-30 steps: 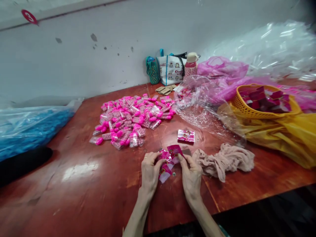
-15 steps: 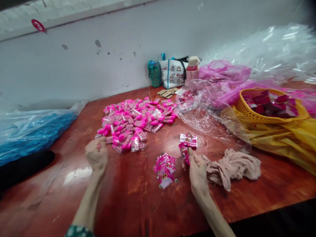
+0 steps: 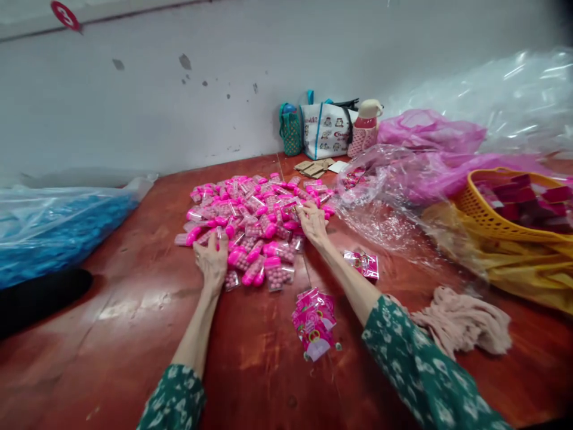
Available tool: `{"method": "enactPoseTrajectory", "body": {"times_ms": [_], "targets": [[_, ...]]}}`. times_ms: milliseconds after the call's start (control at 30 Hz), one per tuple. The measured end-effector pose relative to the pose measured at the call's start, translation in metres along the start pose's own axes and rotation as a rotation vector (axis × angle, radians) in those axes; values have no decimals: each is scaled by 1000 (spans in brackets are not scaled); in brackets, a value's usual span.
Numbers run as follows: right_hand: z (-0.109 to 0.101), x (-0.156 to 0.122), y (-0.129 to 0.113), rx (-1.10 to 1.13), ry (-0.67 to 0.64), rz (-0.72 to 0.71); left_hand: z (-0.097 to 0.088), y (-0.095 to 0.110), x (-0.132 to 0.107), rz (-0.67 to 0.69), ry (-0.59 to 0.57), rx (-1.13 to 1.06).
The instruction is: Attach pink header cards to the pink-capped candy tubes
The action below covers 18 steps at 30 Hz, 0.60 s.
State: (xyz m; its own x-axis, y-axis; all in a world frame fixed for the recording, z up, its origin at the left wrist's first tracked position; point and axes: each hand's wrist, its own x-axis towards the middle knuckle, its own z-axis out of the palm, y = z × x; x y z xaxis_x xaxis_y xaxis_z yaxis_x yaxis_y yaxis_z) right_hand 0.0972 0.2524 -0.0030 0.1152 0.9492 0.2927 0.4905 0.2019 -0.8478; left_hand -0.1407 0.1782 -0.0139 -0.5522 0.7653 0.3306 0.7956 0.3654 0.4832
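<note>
A heap of small clear containers of pink balls with bright pink caps [image 3: 253, 230] lies on the red-brown table. My left hand [image 3: 212, 258] touches the heap's near left edge, its fingers apart. Over the right side of the heap reaches my right hand [image 3: 313, 224], fingers bent and pinched on a pink printed packet [image 3: 290, 210], partly hidden among the containers. Several pink printed packets [image 3: 313, 322] lie loosely stacked in front of the heap. Another small pile of packets [image 3: 362, 264] is beside my right forearm.
A crumpled beige cloth [image 3: 465, 322] lies at the right. Behind it are a yellow basket [image 3: 465, 200] of dark pink pieces and clear plastic [image 3: 380, 209]. A bag of blue items [image 3: 58, 230] is at left. A white bag [image 3: 326, 131] and bottle [image 3: 364, 128] stand against the wall.
Both hands have moved to the heap: the left to the right, the right forward and left from beside the cloth. Some containers have shifted towards me. The view has turned slightly left.
</note>
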Motion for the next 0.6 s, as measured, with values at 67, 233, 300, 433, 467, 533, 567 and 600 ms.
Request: {"method": "enactPoseTrajectory", "body": {"times_ms": [67,233,300,433,467,533,567,600], "targets": [[3,-12,2,-9,-15,-18,3,15,-12,20,-23,-10],[1,-33,2,20,-43,-48,9,35,-35,60,-79,-67],[-3,-36,-1,47,-44,-41,9,37,-38,57,-87,-114],[-22,-46,-12,125,1,-6,-3,40,-41,48,-55,-291],[-28,-51,-16,154,13,-1,-9,41,-43,43,-48,-354],[-41,-65,-25,233,14,-3,-24,47,-51,32,-62,-493],[-47,-73,-30,280,2,-5,-32,51,-57,27,-88,-567],[-52,-82,-34,330,-15,-2,-41,56,-64,22,-130,-644]]}}
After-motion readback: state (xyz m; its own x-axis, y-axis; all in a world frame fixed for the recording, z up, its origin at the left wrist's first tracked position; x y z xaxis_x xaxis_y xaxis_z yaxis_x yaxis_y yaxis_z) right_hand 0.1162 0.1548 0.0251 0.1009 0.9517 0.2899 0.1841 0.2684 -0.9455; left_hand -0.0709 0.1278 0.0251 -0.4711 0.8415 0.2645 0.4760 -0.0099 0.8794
